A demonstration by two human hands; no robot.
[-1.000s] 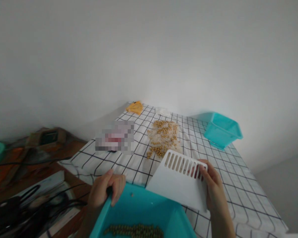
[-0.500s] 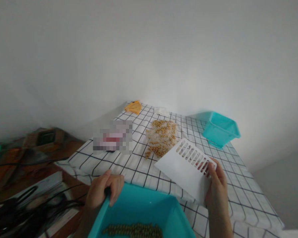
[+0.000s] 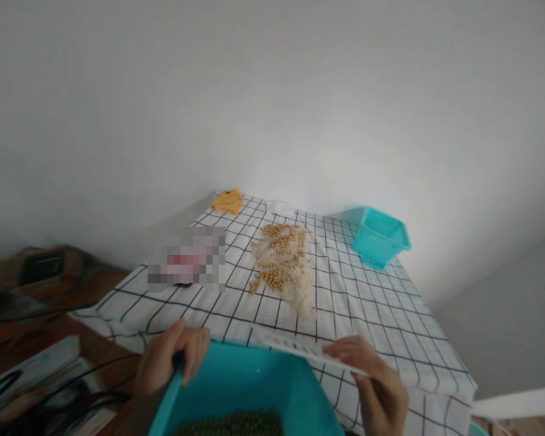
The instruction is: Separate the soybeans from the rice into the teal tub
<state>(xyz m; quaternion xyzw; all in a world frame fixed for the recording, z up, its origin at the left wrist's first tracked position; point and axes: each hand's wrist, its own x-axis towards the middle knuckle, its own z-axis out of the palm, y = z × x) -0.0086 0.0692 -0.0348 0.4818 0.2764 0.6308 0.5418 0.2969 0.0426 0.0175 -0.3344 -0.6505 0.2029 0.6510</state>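
My left hand (image 3: 172,357) is closed over the left rim of a deep turquoise plastic bin (image 3: 254,375); a small dark piece shows between its fingers. Small green beans (image 3: 236,422) cover the bin's visible bottom. My right hand (image 3: 375,381) pinches a thin white slotted plastic sheet (image 3: 295,346) by one end. The sheet is seen nearly edge-on, above the bin's far right corner and the table's front edge. Beyond it, yellow soybeans (image 3: 275,280) and pale rice-like grains (image 3: 302,297) lie mixed in a patch on the checked cloth.
A smaller turquoise basket (image 3: 379,242) stands at the back right of the checked tablecloth (image 3: 363,315). An orange cloth-like item (image 3: 228,201) and a white crumpled item (image 3: 280,209) lie at the back. A blurred-out object (image 3: 186,260) is at left. Cables (image 3: 72,393) clutter the lower left.
My right hand has moved down and toward the bin, tipping the slotted sheet from face-on to nearly edge-on. Pale grains behind it now show. My left hand keeps hold of the bin; the view has shifted.
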